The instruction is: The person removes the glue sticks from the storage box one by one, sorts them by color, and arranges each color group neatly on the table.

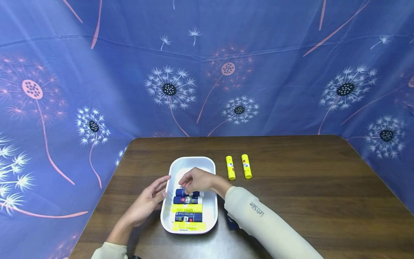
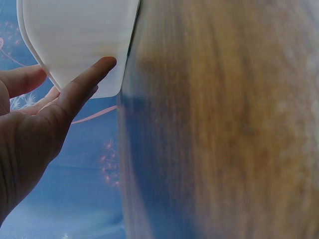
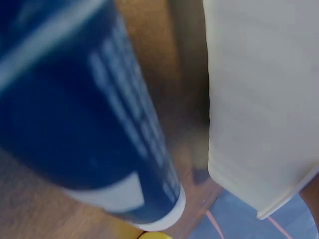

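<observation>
A white tray stands on the table with a column of blue and yellow glue sticks lying crosswise in it. My right hand reaches over its right rim, thumb and curled fingers at the topmost blue glue stick, partly covering it. Below that lie another blue glue stick, a yellow one, a blue one and a yellow one. My left hand touches the tray's left rim with extended fingers; in the left wrist view its thumb lies along the outer wall.
Two yellow glue sticks lie on the table right of the tray. Another blue glue stick lies beside the tray, mostly under my right sleeve in the head view. A blue patterned cloth hangs behind the table.
</observation>
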A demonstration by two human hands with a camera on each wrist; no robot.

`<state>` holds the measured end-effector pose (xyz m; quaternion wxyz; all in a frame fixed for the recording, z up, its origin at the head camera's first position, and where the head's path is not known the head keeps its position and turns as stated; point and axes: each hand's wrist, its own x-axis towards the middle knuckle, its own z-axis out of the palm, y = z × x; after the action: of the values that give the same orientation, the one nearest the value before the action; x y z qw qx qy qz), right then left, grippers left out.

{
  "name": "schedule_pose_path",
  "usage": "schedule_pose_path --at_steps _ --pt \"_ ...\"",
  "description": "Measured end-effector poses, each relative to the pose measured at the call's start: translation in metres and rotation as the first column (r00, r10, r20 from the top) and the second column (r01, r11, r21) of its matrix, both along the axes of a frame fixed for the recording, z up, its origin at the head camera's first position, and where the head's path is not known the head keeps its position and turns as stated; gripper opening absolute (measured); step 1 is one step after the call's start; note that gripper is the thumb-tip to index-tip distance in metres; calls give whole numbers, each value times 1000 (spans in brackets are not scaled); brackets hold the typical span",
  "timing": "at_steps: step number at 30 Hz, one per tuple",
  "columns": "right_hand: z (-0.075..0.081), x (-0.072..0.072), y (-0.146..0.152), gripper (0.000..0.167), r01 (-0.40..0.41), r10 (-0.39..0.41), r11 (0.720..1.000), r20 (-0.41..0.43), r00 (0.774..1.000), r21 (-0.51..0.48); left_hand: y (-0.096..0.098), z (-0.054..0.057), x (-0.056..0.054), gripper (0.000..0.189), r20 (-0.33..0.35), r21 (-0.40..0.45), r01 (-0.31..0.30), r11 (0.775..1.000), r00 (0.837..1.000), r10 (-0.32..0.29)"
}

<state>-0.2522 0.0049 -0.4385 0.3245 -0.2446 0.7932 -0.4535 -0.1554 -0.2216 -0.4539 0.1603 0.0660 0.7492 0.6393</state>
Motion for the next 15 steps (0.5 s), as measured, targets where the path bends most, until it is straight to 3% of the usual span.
schedule_pose_path --at_steps 15 --pt "-6 6 -7 25 -5 29 990 -166 986 139 0 1 0 56 9 -10 -13 1000 1000 13"
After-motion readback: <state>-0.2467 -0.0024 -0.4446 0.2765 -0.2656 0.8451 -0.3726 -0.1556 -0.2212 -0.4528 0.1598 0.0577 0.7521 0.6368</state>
